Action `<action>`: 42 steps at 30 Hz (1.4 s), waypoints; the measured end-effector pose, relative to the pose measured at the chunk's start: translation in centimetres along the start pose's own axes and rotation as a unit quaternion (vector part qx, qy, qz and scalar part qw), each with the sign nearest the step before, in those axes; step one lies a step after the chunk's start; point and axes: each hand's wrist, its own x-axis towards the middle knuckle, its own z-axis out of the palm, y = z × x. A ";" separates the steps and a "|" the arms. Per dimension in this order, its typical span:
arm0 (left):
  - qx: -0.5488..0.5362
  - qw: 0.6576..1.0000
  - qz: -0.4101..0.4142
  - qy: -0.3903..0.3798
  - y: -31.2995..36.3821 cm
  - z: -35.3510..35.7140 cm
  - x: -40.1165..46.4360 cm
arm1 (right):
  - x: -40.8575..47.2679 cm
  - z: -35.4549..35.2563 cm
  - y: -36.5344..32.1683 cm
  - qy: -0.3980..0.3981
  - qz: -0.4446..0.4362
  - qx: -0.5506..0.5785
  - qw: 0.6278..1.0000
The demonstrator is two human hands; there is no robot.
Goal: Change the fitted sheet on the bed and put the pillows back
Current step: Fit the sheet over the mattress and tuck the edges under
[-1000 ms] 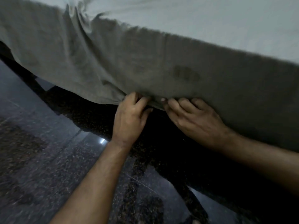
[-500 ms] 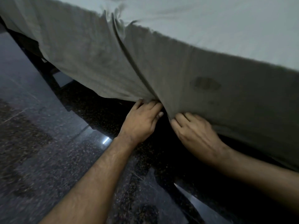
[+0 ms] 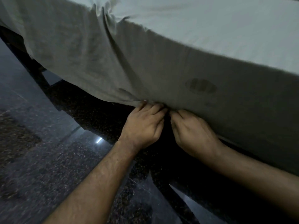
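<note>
Both hands low at the bottom hem of the pale grey-green cotton fitted sheet (image 3: pixel 145 65), draped over the bed's top and down its near side. Left hand (image 3: pixel 143 126) knuckles-up, fingers curled and pinching the hem just left of the right hand (image 3: pixel 192 133); fingertips buried in the cloth, thumb out of sight. Right hand likewise curled, fingers hooked on the hem edge, tips hidden under the fabric. Nearly touching, the two sets of knuckles, with only a dark slit between.

Against half a second ago: hands closer together, and fingers more tightly bent. Then, left fingers lay straighter, flat against the cloth; now bunched into a grip. The deep fold, which then ran down to a point between the hands, now ending just above the left hand. More loose cloth hanging to the left of the hands, sagging lower than the stretch on the right. Against a second ago: much the same paired grip on the hem.

Dark oval stain or mark (image 3: pixel 200 86) on the sheet's side panel, up and right of the right hand. Gathered wrinkles (image 3: pixel 106 12) at the top edge where the fold starts. Beneath the hem, dark shadow; bed base not clear. Polished dark speckled stone floor (image 3: pixel 40 159) to the left, with a small bright reflection (image 3: pixel 98 140) near the left wrist.
</note>
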 end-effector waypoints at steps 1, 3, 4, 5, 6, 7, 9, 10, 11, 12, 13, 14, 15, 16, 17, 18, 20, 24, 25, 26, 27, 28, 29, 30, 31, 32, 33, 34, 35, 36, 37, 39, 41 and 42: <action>0.019 0.999 -0.027 0.004 0.1 -0.2 0.4 | -0.6 0.2 -0.4 -0.024 0.003 -0.015 1.000; 0.060 0.992 -0.112 0.007 0.0 -0.3 1.0 | -1.8 0.4 -1.2 -0.104 0.024 -0.034 0.994; 0.070 0.984 -0.163 0.006 -0.1 -0.2 1.2 | -2.0 0.4 -1.6 -0.132 0.036 -0.041 0.990; 0.071 0.976 -0.204 0.002 -0.3 -0.1 1.4 | -2.1 0.2 -1.9 -0.144 0.047 -0.041 0.988; 0.064 0.971 -0.229 -0.002 -0.5 0.1 1.6 | -1.7 0.3 -2.0 -0.147 0.063 -0.033 0.987; 0.054 0.968 -0.244 -0.009 -0.7 0.3 1.9 | -1.0 0.3 -1.9 -0.141 0.081 -0.016 0.987; 0.043 0.964 -0.260 -0.022 -0.7 0.3 2.7 | 0.0 0.4 -1.9 -0.133 0.108 0.014 0.985; 0.042 0.963 -0.264 -0.023 -0.7 0.3 2.9 | 0.1 0.7 -1.9 -0.134 0.108 0.015 0.985; 0.041 0.964 -0.263 -0.019 -0.6 0.3 2.9 | 0.0 0.9 -1.8 -0.132 0.103 0.013 0.986; 0.036 0.966 -0.257 -0.014 -0.6 0.3 2.9 | 0.0 1.1 -1.7 -0.132 0.099 0.013 0.986; 0.033 0.968 -0.249 -0.011 -0.8 0.2 2.6 | 0.3 1.0 -1.7 -0.142 0.103 0.023 0.984; 0.040 0.969 -0.244 -0.009 -1.1 0.2 2.3 | 0.8 0.7 -1.8 -0.155 0.117 0.042 0.980; 0.054 0.968 -0.245 -0.012 -1.4 0.2 2.1 | 1.6 0.4 -1.8 -0.168 0.137 0.066 0.974; 0.069 0.964 -0.255 -0.015 -1.5 0.2 1.9 | 2.3 0.1 -1.7 -0.187 0.151 0.075 0.968; 0.081 0.959 -0.271 -0.020 -1.4 0.1 1.9 | 2.6 -0.1 -1.8 -0.201 0.151 0.059 0.966; 0.086 0.954 -0.287 -0.028 -1.1 0.2 2.0 | 2.6 -0.1 -2.0 -0.200 0.140 0.036 0.969; 0.077 0.950 -0.300 -0.046 -0.9 0.3 2.2 | 1.8 -0.2 -2.5 -0.203 0.140 -0.006 0.969; 0.055 0.970 -0.229 -0.056 -2.3 -0.7 1.4 | 1.8 -1.3 -2.5 -0.209 0.134 -0.014 0.969; 0.056 0.978 -0.197 -0.042 -2.6 -1.1 1.0 | 2.0 -1.9 -2.5 -0.198 0.125 -0.012 0.972; 0.052 0.986 -0.155 -0.029 -2.6 -1.3 0.7 | 2.0 -2.3 -2.6 -0.183 0.112 -0.012 0.977; 0.043 0.993 -0.105 -0.017 -2.6 -1.4 0.4 | 1.9 -2.4 -2.9 -0.166 0.094 0.001 0.982; 0.028 0.998 -0.053 -0.009 -2.4 -1.2 0.2 | 1.6 -2.3 -3.2 -0.156 0.074 0.020 0.985; 0.007 1.000 -0.014 -0.008 -2.2 -1.0 0.3 | 1.5 -1.9 -3.2 -0.150 0.064 0.042 0.986; -0.013 1.000 -0.001 -0.008 -2.2 -0.7 0.0 | 1.5 -1.3 -3.3 -0.147 0.059 0.057 0.986; -0.023 1.000 -0.002 -0.011 -1.9 -0.5 0.1 | 1.4 -0.8 -2.8 -0.137 0.062 0.065 0.987; -0.015 1.000 -0.014 -0.012 -1.8 -0.3 -0.1 | 1.5 -0.4 -2.5 -0.132 0.073 0.067 0.986; 0.007 0.999 -0.031 -0.016 -1.9 -0.2 -0.3 | 1.8 0.0 -2.2 -0.132 0.088 0.070 0.985; 0.031 0.998 -0.051 -0.022 -2.1 0.0 -0.6 | 2.5 0.0 -2.2 -0.134 0.109 0.070 0.982; 0.049 0.995 -0.078 -0.031 -2.2 0.1 -0.6 | 3.3 0.2 -2.0 -0.143 0.138 0.073 0.977; 0.060 0.991 -0.114 -0.043 -2.2 0.1 -0.6 | 4.1 0.2 -2.0 -0.165 0.169 0.077 0.969; 0.065 0.985 -0.155 -0.049 -2.1 -0.2 -0.3 | 4.7 0.4 -2.0 -0.195 0.185 0.090 0.959; 0.063 0.971 -0.226 -0.051 -2.0 -0.8 0.8 | 5.1 0.7 -2.7 -0.274 0.173 0.109 0.940; 0.042 0.968 -0.241 -0.055 -2.1 -1.2 1.4 | 4.1 0.7 -3.1 -0.271 0.121 0.064 0.953; 0.026 0.971 -0.231 -0.054 -2.2 -1.2 1.4 | 3.3 0.2 -3.0 -0.237 0.100 0.046 0.965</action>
